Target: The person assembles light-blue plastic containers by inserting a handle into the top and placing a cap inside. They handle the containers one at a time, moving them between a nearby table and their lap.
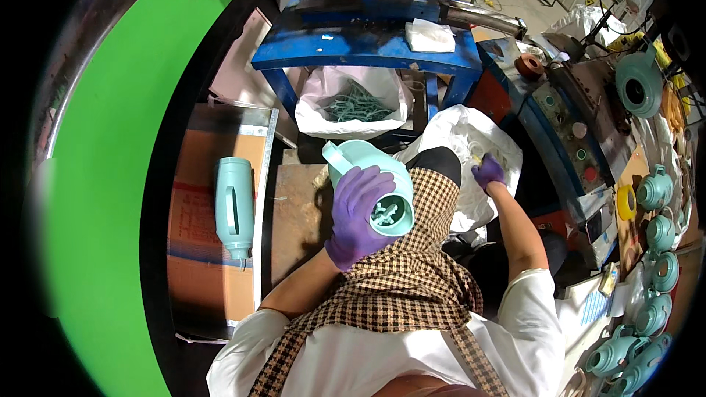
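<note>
A pale teal plastic jug body (371,158) rests above my lap, its round opening turned toward me and its handle at the far left. My left hand (360,213), in a purple glove, is wrapped round its near left side. Inside the opening lie light teal scraps (385,213). Out to the right, my gloved right hand (490,173) is over a white plastic sack (467,206). Its fingers are curled, and what they may hold is too small to make out. A checked apron (412,279) covers my lap.
Another teal jug body (234,206) lies on a cardboard box (195,228) at left. Ahead, a blue metal bench (353,48) stands above a white sack (312,123) of teal trimmings. At right are a control panel (566,129) and several teal jugs (654,314). A green panel (110,198) borders the left.
</note>
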`<state>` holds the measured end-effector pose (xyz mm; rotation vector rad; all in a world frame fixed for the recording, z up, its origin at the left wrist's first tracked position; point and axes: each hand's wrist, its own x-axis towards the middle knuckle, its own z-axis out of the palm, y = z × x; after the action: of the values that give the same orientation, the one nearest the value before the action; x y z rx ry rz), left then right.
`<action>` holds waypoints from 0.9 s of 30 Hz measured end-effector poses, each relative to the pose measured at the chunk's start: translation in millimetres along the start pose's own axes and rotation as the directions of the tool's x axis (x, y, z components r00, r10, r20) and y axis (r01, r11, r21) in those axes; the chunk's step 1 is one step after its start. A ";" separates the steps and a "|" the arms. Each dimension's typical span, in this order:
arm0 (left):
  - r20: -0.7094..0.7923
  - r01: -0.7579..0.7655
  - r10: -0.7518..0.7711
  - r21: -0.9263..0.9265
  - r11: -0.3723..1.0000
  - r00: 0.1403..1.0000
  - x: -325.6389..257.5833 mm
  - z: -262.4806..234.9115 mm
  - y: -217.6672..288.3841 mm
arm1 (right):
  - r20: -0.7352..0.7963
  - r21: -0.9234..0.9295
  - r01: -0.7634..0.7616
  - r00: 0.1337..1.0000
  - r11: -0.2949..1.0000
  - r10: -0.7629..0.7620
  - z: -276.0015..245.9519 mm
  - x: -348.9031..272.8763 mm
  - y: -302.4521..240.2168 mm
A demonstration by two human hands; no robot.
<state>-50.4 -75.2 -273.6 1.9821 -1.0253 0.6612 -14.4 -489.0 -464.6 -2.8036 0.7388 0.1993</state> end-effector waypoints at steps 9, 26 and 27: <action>-0.011 0.010 -0.011 -0.026 1.000 1.000 4.9 1.8 -6.1 | 0.087 -0.200 0.065 0.995 0.978 -0.048 -90.6 -53.3 -19.2; 0.193 -0.201 0.160 0.219 0.955 0.968 -10.0 27.3 38.8 | 0.424 0.573 0.159 0.782 0.804 -0.457 -164.7 -281.0 -110.0; 0.172 -0.234 0.201 0.200 0.951 0.964 -13.1 27.9 39.9 | 0.699 0.664 -0.345 0.600 0.663 -0.388 -162.9 -280.6 -109.7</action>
<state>-88.4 -107.2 -282.2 2.1531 -1.3267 0.7824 -190.3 -307.4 -233.5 -1.5909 0.3778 0.8744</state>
